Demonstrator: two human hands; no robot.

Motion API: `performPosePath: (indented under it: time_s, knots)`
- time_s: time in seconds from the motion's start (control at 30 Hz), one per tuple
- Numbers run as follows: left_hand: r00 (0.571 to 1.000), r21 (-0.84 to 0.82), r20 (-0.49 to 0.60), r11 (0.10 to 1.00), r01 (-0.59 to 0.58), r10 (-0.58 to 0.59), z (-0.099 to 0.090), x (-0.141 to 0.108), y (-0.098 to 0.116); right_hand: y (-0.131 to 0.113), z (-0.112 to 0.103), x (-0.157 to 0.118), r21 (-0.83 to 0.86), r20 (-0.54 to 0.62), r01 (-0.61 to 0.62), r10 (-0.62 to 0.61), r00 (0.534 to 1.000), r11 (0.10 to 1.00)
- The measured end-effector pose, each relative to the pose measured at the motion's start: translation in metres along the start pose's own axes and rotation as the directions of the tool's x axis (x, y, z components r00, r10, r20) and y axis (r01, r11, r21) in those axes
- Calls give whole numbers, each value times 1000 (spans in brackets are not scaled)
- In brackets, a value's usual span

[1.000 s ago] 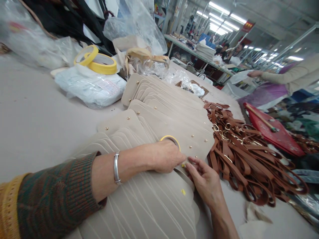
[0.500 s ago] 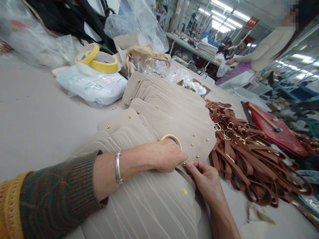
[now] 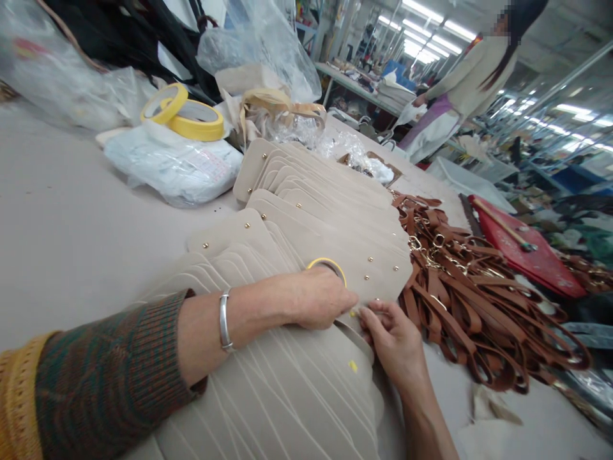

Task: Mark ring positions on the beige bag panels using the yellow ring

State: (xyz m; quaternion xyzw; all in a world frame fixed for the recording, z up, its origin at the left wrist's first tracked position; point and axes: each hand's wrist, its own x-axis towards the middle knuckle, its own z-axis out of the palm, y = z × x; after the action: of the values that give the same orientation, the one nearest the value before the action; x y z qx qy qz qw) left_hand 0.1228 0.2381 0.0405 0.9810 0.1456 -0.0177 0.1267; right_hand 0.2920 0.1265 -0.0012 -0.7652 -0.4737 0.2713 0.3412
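Note:
Beige leather-like panels lie fanned in overlapping layers, with small gold rivets showing on several of them. My left hand is closed over a roll of yellow tape, whose rim shows above the knuckles. Its fingertips press down near a panel's corner. Close beside them, my right hand is closed in a pinch at that panel's edge, its lower fingers partly hidden. A small yellow tape piece shows between the two hands. Another yellow tape piece is stuck on the panel below.
Brown straps with gold hardware are heaped on the right. Two yellow tape rolls rest on a plastic-wrapped packet at the back left. Beyond the table, a person stands, holding a white bag.
At the right hand's fingertips, yellow tape now shows where a gold rivet was visible. My hands have barely moved. The person in the background has shifted left in view.

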Motion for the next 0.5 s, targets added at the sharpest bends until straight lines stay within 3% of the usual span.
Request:
performPosePath:
  time_s: [0.1, 0.3, 0.5]
  knots:
    - [1000, 11, 12, 1000, -6, 6, 0, 0, -1, 5, -5, -3, 45, 87, 28, -31, 996, 999]
    - [1000, 25, 4, 999, -28, 28, -1, -1, -1, -3, 2, -3, -164, 24, 242, -241, 970, 956]
    - [999, -3, 17, 999, 40, -40, 0, 0, -1, -17, 9, 1, -316, 45, 284, -285, 958, 905]
